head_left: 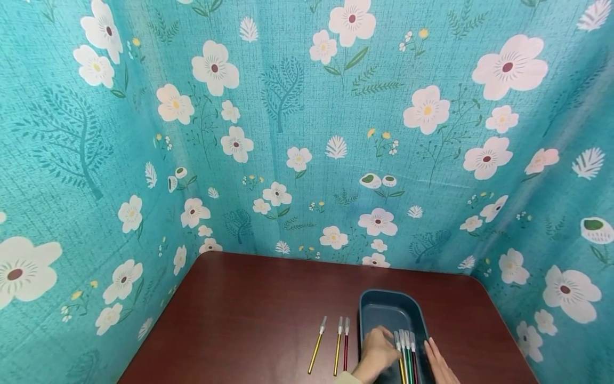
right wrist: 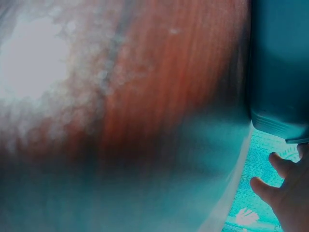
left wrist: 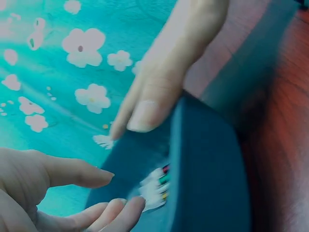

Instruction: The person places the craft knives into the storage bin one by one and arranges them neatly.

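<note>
A dark blue tray (head_left: 388, 304) stands on the brown table near its front edge. Several coloured pens (head_left: 406, 354) with white caps (left wrist: 155, 186) lie along its right side. My left hand (head_left: 384, 341) reaches into the tray from the left. Its thumb and fingers (left wrist: 120, 208) are spread apart just beside the pen caps, with nothing between them. My right hand (head_left: 434, 354) lies with straight fingers (left wrist: 145, 108) against the tray's right rim. In the right wrist view only the fingertips (right wrist: 277, 166) show, below the tray's outer wall (right wrist: 280, 72).
Three more pens lie side by side on the table (head_left: 249, 309) left of the tray: two gold ones (head_left: 316, 352) (head_left: 338, 346) and a red one (head_left: 346, 344). A teal flowered cloth (head_left: 307, 133) walls in the table at the back and on both sides.
</note>
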The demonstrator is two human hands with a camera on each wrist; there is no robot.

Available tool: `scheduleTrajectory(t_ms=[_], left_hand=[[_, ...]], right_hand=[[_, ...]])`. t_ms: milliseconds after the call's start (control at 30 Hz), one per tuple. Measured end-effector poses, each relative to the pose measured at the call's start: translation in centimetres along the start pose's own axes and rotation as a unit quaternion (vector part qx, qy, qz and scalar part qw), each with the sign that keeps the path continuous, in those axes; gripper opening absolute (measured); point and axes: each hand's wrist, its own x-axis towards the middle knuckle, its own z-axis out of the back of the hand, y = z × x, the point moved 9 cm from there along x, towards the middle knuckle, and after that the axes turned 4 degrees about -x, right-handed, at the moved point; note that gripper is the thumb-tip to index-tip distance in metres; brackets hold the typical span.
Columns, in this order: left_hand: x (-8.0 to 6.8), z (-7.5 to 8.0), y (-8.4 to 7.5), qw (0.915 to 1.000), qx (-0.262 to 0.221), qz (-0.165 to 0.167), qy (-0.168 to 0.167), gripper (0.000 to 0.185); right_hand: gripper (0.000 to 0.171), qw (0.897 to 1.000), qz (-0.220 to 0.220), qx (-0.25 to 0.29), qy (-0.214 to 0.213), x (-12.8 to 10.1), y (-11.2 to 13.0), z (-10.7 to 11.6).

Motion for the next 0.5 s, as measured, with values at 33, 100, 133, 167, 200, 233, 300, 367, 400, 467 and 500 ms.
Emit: scheduleTrajectory(t_ms=[33, 100, 133, 167, 200, 233, 300, 367, 400, 467, 500], left_hand=[[0.0, 0.2, 0.0, 0.9998, -0.011, 0.010, 0.010, 0.035], [0.1, 0.8, -0.1, 0.9988, -0.038, 0.020, 0.024, 0.035], [0.1, 1.3, -0.3, 0.9980, -0.054, 0.021, 0.028, 0.035], [0.1, 1.7, -0.5, 0.9973, -0.064, 0.016, 0.030, 0.033], [0.1, 2.2, -0.6, 0.9965, -0.075, 0.011, 0.033, 0.032], [0.2, 2.8, -0.8, 0.9965, -0.077, 0.001, 0.033, 0.031], [0.3, 3.9, -1.1, 0.9961, -0.079, -0.018, 0.035, 0.029], [0.5, 5.1, -1.2, 0.9958, -0.079, -0.026, 0.038, 0.027], [0.6, 5.6, -1.2, 0.9953, -0.083, -0.027, 0.042, 0.026], [0.7, 6.5, -1.1, 0.9944, -0.090, -0.033, 0.046, 0.025], [0.7, 6.9, -0.9, 0.9934, -0.098, -0.034, 0.049, 0.024]], right_hand=[[0.125, 1.000, -0.002, -0.001, 0.002, 0.0, 0.0, 0.0], [0.125, 1.000, -0.002, 0.000, 0.006, 0.1, 0.0, -0.1], [0.125, 1.000, -0.004, -0.001, 0.009, 0.2, 0.0, -0.1], [0.125, 1.000, -0.005, -0.003, 0.011, 0.2, 0.1, -0.2], [0.126, 1.000, -0.008, -0.007, 0.011, 0.2, 0.1, -0.2], [0.126, 1.000, -0.009, -0.010, 0.011, 0.2, 0.1, -0.1], [0.127, 1.000, -0.013, -0.010, 0.009, 0.1, 0.1, -0.2], [0.126, 1.000, -0.013, -0.002, 0.006, 0.0, 0.0, -0.2], [0.125, 1.000, -0.013, 0.002, 0.004, -0.1, 0.0, -0.2], [0.125, 1.000, -0.011, 0.006, -0.001, -0.1, 0.0, -0.3], [0.126, 1.000, -0.011, 0.007, -0.002, -0.1, -0.1, -0.3]])
